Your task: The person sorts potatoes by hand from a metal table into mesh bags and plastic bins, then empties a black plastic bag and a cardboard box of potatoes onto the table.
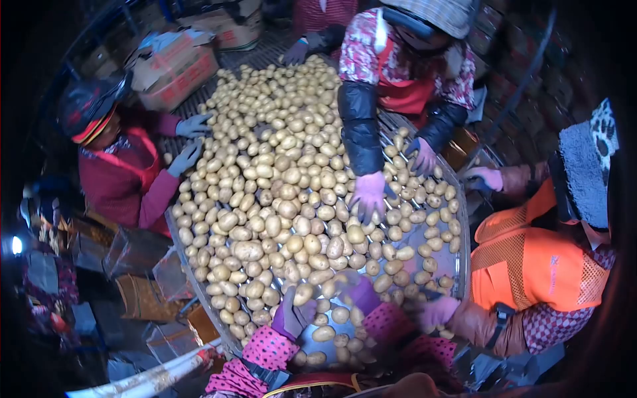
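Clamps left hand (292, 317) on a potato (303, 293) near the sorting tray's (458, 265) near rim; moves right hand (361, 292) alongside, blurred, cannot tell grip.

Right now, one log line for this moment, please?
left hand: among potatoes, near tray edge | right hand: blurred, over potatoes | grips: unclear | co-workers' gloved hands: in pile

Yellow potatoes (272, 205), loose heap, sparse nr bottom-right
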Demonstrator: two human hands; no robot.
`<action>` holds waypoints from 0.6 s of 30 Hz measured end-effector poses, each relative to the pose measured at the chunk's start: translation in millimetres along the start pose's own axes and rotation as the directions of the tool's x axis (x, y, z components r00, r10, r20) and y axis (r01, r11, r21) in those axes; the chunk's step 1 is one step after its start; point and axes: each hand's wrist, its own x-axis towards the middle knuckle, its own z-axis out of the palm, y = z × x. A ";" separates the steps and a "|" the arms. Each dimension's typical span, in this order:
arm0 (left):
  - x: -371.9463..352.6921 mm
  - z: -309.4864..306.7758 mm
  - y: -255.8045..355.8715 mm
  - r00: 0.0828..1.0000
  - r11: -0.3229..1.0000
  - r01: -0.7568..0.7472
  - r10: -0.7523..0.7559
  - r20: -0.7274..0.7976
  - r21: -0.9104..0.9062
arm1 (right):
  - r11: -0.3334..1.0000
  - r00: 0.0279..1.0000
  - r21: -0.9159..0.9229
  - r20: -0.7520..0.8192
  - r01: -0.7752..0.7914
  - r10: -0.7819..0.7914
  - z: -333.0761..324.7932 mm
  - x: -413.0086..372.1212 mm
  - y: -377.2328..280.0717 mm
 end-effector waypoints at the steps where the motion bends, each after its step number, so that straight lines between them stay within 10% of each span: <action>1: 1.5 -6.3 -2.3 1.000 1.000 0.016 -0.016 -0.006 -0.005 | 0.997 0.999 0.071 -0.023 -0.025 0.027 -11.8 6.1 -6.7; 9: 8.0 36.7 -9.8 0.988 0.971 -0.149 0.152 0.002 0.188 | 0.982 0.959 0.090 -0.246 0.165 -0.139 -12.1 37.3 -17.1; 12: 12.7 39.7 -4.3 0.988 0.981 -0.155 0.151 0.044 0.113 | 0.999 0.982 0.025 -0.185 -0.036 0.040 -14.5 27.6 -39.8; 13: 12.2 37.2 -2.0 0.987 0.984 -0.153 0.148 0.061 0.091 | 0.978 0.941 -0.111 -0.273 0.176 -0.200 -19.4 58.0 31.6; 14: 1.6 47.7 -0.5 0.979 0.978 -0.195 0.189 0.082 0.078 | 0.977 0.960 0.199 -0.280 0.075 -0.017 -9.1 31.4 -26.6; 18: -32.3 66.4 8.5 0.923 0.937 -0.333 0.300 0.243 0.109 | 0.953 0.955 0.302 -0.290 0.031 0.061 -4.0 39.2 -21.1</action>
